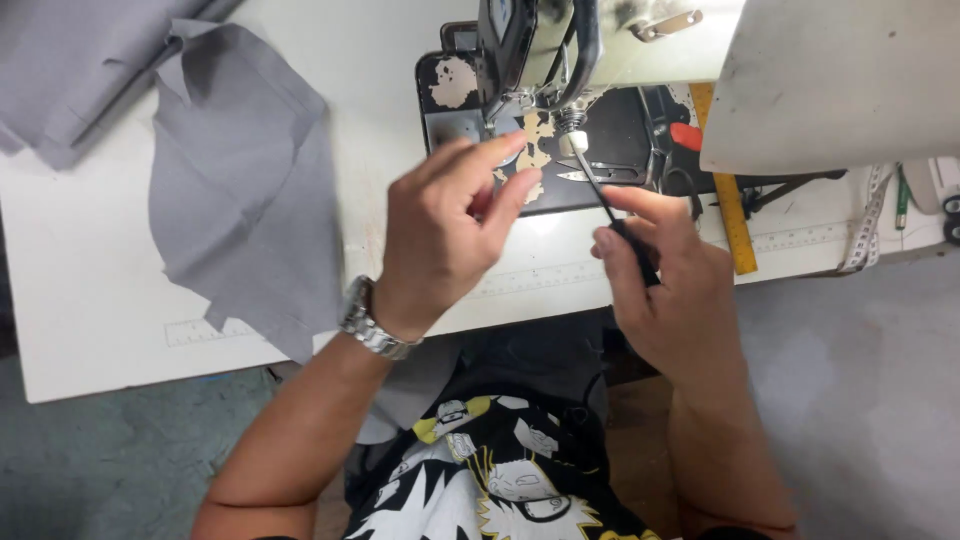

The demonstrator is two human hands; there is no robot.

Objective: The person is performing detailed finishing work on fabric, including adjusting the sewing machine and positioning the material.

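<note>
Grip: right hand (672, 300) is clenched around the black handle of one thin screwdriver (612, 214), thumb and forefinger pinching it near the shaft.
Screwdriver: tilted, its tip up and to the left of the grip, at the needle area of the sewing machine (560, 45).
Other hand: left hand (445, 225) is just left of the grip, fingers curled and pinched together beside the screwdriver shaft; whether it grasps anything small I cannot tell.
Watch: one metal wristwatch (372, 322) on the left wrist.
Machine count: one sewing machine, its worn black bed (620, 135) directly beyond the grip.
Cloth count: one loose grey fabric piece (245, 190) well left of the grip; one folded grey stack (70, 65) farther left, at the far corner.
Rulers: one yellow ruler (730, 200) just right of the grip; one tape measure (870, 225) farther right.
Surface: white table (90, 290) with printed scale marks along its near edge.
Room: grey concrete floor (860, 400) below and right of the grip.
</note>
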